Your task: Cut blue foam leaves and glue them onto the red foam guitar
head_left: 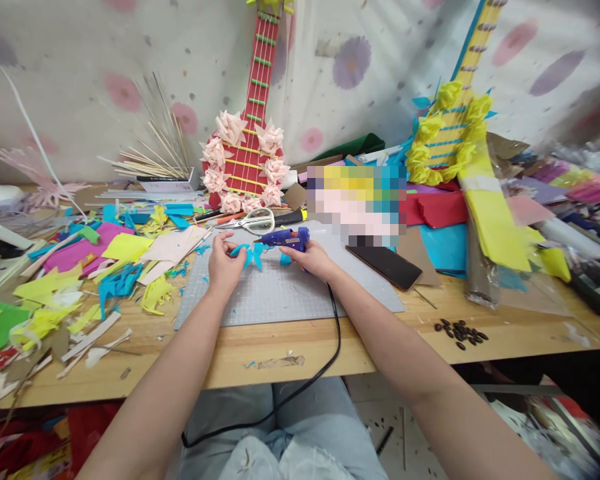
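Observation:
My right hand is wrapped round a blue glue gun, its nozzle pointing left and a black cord trailing down from it. Between the fingers of my left hand is a piece of blue crepe paper, cut into petal-like shapes. The glue gun's tip is close to this paper; whether they touch I cannot tell. Both hands are above a grey cutting mat. Just behind them lies a pair of scissors with pale handles.
A red paper guitar with pink flowers leans at the back; a yellow one stands right. Paper scraps cover the left side. A dark phone-like slab and several dark seeds lie right.

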A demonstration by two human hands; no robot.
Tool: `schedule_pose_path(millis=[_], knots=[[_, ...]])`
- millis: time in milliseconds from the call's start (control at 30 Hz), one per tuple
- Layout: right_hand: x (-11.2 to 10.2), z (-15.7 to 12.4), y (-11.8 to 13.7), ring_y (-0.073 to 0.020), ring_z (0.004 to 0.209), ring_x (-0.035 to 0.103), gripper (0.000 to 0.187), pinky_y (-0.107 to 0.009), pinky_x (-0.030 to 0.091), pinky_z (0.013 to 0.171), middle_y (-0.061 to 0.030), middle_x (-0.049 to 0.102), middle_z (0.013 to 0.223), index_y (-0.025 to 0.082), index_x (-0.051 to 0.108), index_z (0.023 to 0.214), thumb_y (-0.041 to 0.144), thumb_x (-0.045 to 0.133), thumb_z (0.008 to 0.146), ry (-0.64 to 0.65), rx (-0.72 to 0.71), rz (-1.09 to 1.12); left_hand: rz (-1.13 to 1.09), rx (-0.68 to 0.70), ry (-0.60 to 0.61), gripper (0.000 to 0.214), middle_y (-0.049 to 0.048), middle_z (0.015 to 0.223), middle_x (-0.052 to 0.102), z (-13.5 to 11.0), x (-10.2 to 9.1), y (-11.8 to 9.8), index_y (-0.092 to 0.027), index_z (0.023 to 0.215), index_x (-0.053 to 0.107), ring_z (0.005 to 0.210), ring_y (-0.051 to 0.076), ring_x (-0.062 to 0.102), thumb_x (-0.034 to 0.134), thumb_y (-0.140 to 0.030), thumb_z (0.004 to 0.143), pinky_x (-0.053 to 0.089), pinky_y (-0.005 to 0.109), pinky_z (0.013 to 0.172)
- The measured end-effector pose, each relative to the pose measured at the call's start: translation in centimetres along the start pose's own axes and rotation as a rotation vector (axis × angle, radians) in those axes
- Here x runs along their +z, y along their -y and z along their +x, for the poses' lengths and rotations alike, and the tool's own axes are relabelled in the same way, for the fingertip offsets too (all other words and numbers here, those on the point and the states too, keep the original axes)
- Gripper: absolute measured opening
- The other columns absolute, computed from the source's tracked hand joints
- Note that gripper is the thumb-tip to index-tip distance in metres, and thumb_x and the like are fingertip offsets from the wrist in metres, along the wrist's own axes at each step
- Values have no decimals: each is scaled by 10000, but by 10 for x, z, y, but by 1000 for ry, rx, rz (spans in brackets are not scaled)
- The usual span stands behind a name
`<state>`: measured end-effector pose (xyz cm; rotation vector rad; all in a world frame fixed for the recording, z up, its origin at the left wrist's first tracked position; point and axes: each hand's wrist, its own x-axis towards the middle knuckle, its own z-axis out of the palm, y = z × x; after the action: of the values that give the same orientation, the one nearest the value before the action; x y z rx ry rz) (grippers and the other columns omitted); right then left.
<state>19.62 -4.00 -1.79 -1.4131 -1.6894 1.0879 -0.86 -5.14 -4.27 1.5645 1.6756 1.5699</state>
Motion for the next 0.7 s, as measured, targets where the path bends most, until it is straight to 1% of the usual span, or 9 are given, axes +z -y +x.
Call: schedule_pose_path(millis=[167,267,433,500,567,700], knots=[[0,1,-2,-111,538,510,381,-237,411,554,14,559,557,176,619,742,554,605,692,-4,-17,-8,1,33,4,394,-57,654,540,-1,0,0,-198,1050,468,622,96,535,597,-190,678,422,227,630],[0,1,-2,-104,517,495,389,-235,399,535,15,554,548,173,604,715,561,605,690,6,-15,4,12,43,4,395,-54,656,541,-1,-1,1,-195,1056,470,632,99,540,596,-192,681,423,229,637],[-1,3,-4,-80,430,431,375,-236,357,445,5,575,575,173,583,706,545,623,683,-17,5,88,16,21,-4,406,-53,660,554,-1,-1,0,-198,1052,479,633,99,548,610,-195,667,424,227,641],[-3,4,-8,-75,399,402,381,-238,338,413,7,558,544,171,578,684,550,620,686,-22,8,148,-11,-15,-7,407,-56,652,555,-1,-2,-2,-200,1041,486,621,96,544,622,-207,657,425,222,629],[-8,6,-12,-68,386,383,400,-234,332,399,10,538,515,167,571,650,562,613,687,-35,-5,230,-86,-78,10,415,-54,649,564,1,-4,-4,-194,1029,495,591,93,534,638,-227,641,423,220,600],[-21,7,-23,-50,394,378,424,-211,327,375,-4,578,577,159,557,650,575,640,653,-111,-12,432,-294,-299,95,490,-44,628,579,10,-16,-7,-167,989,529,511,92,521,710,-263,545,411,221,523]])
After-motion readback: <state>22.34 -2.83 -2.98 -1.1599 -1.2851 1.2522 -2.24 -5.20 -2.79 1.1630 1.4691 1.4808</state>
